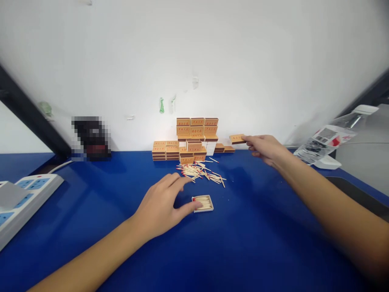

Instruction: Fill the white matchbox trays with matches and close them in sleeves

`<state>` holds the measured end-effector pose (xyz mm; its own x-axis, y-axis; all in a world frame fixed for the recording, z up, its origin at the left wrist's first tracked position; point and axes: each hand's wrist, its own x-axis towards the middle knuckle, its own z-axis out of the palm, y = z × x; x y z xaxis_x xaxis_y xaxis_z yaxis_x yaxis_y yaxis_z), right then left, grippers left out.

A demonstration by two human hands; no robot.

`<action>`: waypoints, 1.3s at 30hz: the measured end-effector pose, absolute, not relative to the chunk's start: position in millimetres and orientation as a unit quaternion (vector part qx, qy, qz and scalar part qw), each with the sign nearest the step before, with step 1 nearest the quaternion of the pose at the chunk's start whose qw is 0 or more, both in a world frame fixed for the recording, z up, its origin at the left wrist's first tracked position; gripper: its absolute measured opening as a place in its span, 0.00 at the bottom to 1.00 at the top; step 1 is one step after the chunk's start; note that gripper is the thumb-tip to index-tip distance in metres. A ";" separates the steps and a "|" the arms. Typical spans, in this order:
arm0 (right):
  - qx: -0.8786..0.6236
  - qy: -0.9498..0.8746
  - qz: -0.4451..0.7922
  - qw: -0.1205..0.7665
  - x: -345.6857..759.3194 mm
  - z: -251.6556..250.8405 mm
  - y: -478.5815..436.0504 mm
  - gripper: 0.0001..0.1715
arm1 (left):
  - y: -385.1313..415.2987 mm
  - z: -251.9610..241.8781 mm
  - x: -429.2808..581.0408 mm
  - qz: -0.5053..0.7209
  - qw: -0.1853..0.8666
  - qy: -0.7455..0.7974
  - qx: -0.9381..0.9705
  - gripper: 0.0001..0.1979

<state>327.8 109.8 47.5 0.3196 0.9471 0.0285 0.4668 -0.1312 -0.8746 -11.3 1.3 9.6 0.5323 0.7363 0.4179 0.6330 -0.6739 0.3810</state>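
Between its thumb and fingers, my right hand [263, 149] grips an orange matchbox [236, 139], raised near the wall at the right of the stack. My left hand [164, 205] is over the blue table with thumb and fingers apart, holding nothing. Its thumb tip is at the left end of a small white matchbox tray [212, 207] with several matches lying inside. Behind that hand lies a loose heap of red-tipped matches [194, 170]. Stacked matchboxes [197, 130] rise beyond the heap, with lower piles of matchboxes [165, 151] on the left.
A white power strip [36, 198] sits at the left edge, its cable running back. A tilted clear plastic bottle [331, 136] is at the right, beyond my right forearm. The white wall [194, 52] bounds the table [194, 259] at the back, with a pixelated dark object [92, 138] before it.
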 end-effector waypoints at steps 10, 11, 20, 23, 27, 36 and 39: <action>-0.457 -0.694 0.439 0.342 232.7 35.4 -2.9 0.22 | 7.8 11.5 -11.0 0.362 0.063 0.352 0.861 0.19; -0.456 -0.707 0.416 0.345 235.3 32.5 -3.1 0.21 | 10.3 11.4 -12.2 0.361 0.057 0.355 0.860 0.19; -0.414 -0.840 0.289 0.201 265.3 19.2 2.3 0.11 | 33.5 10.9 -26.7 0.309 0.098 0.437 0.839 0.21; -0.425 -0.834 0.287 0.206 277.8 23.3 13.3 0.11 | 35.6 9.2 -25.8 0.295 0.108 0.439 0.842 0.21; -0.468 -0.819 0.279 0.180 287.4 31.6 15.1 0.24 | 34.6 7.1 -23.1 0.279 0.104 0.443 0.845 0.21; -0.496 -0.850 0.151 0.092 246.8 26.0 -31.6 0.28 | 31.8 4.2 -20.0 0.271 0.082 0.425 0.860 0.22; -0.441 -0.875 0.152 0.127 257.4 23.0 -23.9 0.29 | 30.9 4.3 -19.5 0.270 0.082 0.422 0.861 0.23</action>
<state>257.4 -23.9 23.0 -0.5782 0.8110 0.0890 0.7339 0.5646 -0.3776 -19.5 30.9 4.3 0.4973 0.7718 0.3962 0.6826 -0.6300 0.3704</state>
